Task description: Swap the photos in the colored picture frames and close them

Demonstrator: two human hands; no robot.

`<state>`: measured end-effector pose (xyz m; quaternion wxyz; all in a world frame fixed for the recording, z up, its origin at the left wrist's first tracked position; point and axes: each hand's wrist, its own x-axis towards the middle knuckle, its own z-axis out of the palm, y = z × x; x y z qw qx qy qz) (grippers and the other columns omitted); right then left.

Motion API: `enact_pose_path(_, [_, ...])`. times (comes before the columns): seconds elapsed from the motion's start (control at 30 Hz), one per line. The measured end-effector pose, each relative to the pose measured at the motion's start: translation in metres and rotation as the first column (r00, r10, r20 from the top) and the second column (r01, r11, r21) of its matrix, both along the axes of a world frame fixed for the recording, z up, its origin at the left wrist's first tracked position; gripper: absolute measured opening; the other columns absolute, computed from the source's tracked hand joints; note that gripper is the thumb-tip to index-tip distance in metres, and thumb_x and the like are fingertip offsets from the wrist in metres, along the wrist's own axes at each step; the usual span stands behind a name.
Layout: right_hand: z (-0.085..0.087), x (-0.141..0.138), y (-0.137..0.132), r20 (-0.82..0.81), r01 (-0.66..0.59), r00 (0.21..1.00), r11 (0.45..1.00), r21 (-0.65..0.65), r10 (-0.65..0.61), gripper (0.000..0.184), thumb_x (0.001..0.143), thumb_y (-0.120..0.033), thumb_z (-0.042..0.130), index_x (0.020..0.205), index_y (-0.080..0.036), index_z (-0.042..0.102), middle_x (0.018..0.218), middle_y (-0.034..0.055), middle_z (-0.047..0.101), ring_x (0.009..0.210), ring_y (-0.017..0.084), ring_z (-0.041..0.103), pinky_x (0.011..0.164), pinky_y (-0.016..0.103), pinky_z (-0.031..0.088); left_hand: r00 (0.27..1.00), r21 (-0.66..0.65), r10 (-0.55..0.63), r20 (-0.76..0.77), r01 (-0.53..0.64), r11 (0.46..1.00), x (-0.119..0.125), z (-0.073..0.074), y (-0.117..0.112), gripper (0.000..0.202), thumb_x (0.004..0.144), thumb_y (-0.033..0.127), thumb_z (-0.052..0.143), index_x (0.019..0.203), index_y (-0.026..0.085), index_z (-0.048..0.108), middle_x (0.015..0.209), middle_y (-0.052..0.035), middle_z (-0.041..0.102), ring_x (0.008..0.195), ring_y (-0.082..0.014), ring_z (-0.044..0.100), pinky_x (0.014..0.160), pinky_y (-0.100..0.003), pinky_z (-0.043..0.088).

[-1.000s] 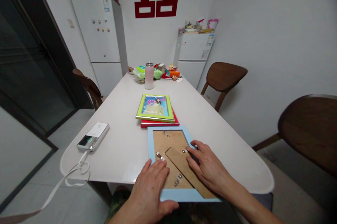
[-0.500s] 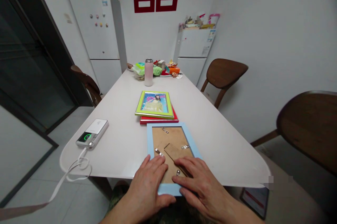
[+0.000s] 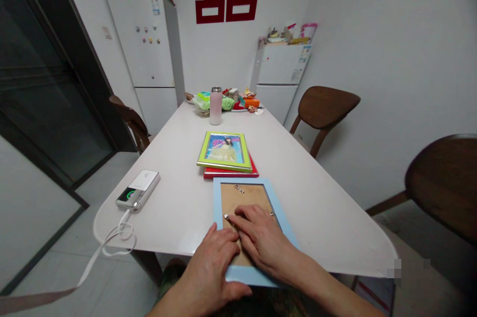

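A light-blue picture frame (image 3: 278, 207) lies face down at the table's near edge, its brown backing board (image 3: 238, 198) showing. Small metal clips sit along the board's edges. My left hand (image 3: 212, 262) holds the frame's lower left corner, fingers on the back and thumb along the near edge. Across the board reaches my right hand (image 3: 263, 237), its fingers bent and the fingertips on the left metal clip (image 3: 226, 216). That hand covers the board's stand and the lower clip. Just beyond lies a green picture frame (image 3: 225, 164) on top of a red picture frame (image 3: 231, 175).
On the white table (image 3: 179, 198), a power bank (image 3: 138, 190) with a white cable (image 3: 121, 230) lies at the left. A pink bottle (image 3: 215, 108) stands farther back, before bags and snacks (image 3: 238, 101). Brown chairs (image 3: 328, 108) flank the table.
My right hand has moved from the lower right of the backing board up and left to the left clip. The left hand stays on the frame's corner. The view has shifted slightly.
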<state>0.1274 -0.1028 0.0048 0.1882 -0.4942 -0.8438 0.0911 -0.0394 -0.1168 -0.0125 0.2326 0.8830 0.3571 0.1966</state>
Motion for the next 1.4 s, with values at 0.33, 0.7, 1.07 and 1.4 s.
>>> enact_pose_path(0.33, [0.003,-0.008,0.005,0.151,-0.075,0.985,0.994,-0.075,0.086,0.028,0.075,-0.017,0.044,0.1,-0.024,0.054,0.099,0.0057,0.05,0.09,0.02,0.038,0.075,0.033,0.03,0.999,-0.056,-0.005,0.053,0.008,0.998,-0.002,-0.006,0.002,0.042,0.054,0.047,0.067,0.083,0.019,0.054,0.106,-0.0074,0.056,0.103,-0.0218,0.046,0.099,-0.044,0.016])
enact_pose_path(0.7, [-0.008,0.009,0.076,0.063,0.372,0.926,0.928,0.027,-0.373,0.019,0.075,-0.026,0.044,0.077,-0.02,0.061,0.079,0.0043,0.061,0.075,0.016,0.053,0.063,0.025,0.036,1.0,-0.053,-0.001,0.028,0.003,0.999,-0.002,-0.004,0.001,0.041,0.053,0.042,0.07,0.08,0.017,0.052,0.111,-0.0107,0.053,0.107,-0.0228,0.044,0.098,-0.046,0.017])
enact_pose_path(1.07, [-0.021,0.009,0.097,-0.028,0.493,0.869,0.87,-0.003,-0.493,0.016,0.07,-0.028,0.048,0.061,-0.017,0.056,0.065,0.0064,0.062,0.061,0.017,0.055,0.051,0.024,0.031,0.994,-0.062,0.014,-0.108,-0.021,0.998,0.002,0.009,-0.003,0.046,0.052,0.035,0.073,0.088,0.015,0.053,0.113,-0.0107,0.052,0.108,-0.0235,0.043,0.099,-0.046,0.018])
enact_pose_path(1.4, [0.003,0.067,0.038,-0.321,0.412,0.838,0.898,-0.157,-0.441,0.026,0.073,-0.033,0.041,0.076,-0.017,0.06,0.075,0.0045,0.064,0.068,0.015,0.056,0.063,0.025,0.041,0.955,-0.038,-0.13,-0.265,0.124,0.992,0.06,0.017,-0.01,0.039,0.069,0.022,0.054,0.103,0.003,0.05,0.127,-0.0213,0.034,0.12,-0.0304,0.024,0.099,-0.049,0.016])
